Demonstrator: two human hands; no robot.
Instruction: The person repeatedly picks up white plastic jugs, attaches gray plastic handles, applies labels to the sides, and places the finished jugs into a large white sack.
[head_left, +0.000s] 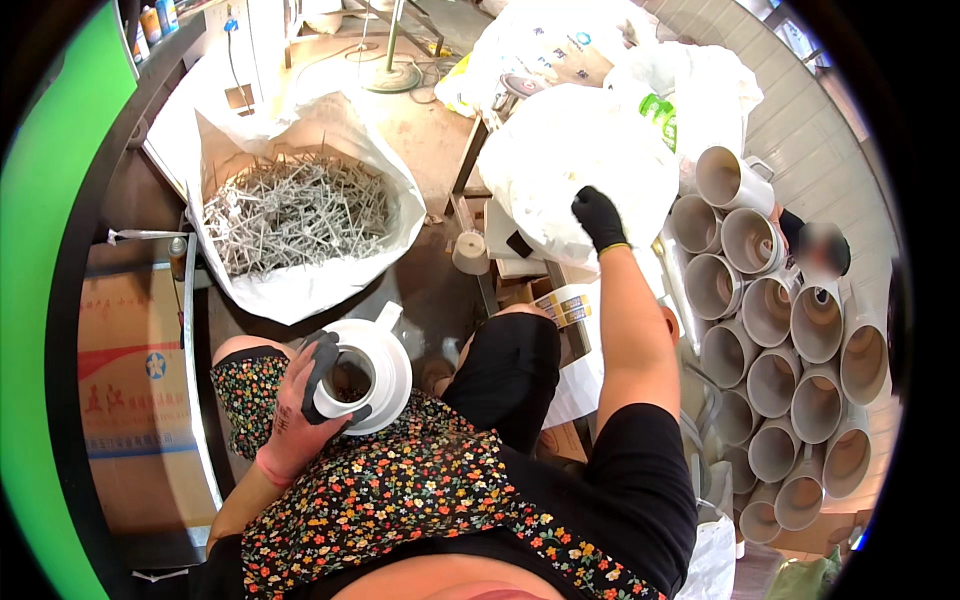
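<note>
Fingers (322, 365) grip white fitting (362, 375) (workshop floor (420, 120) dusty).

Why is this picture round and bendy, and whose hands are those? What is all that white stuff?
A camera on a person's head looks down, and its wide lens bends the edges. The left hand holds a white plastic cup-shaped part on the person's lap. The right hand, in a black glove, reaches out and touches a big white plastic bag. At the right, many more white cup parts are stacked with their open mouths facing the camera. At the upper left, a lined cardboard box is full of thin grey metal pieces.
</note>
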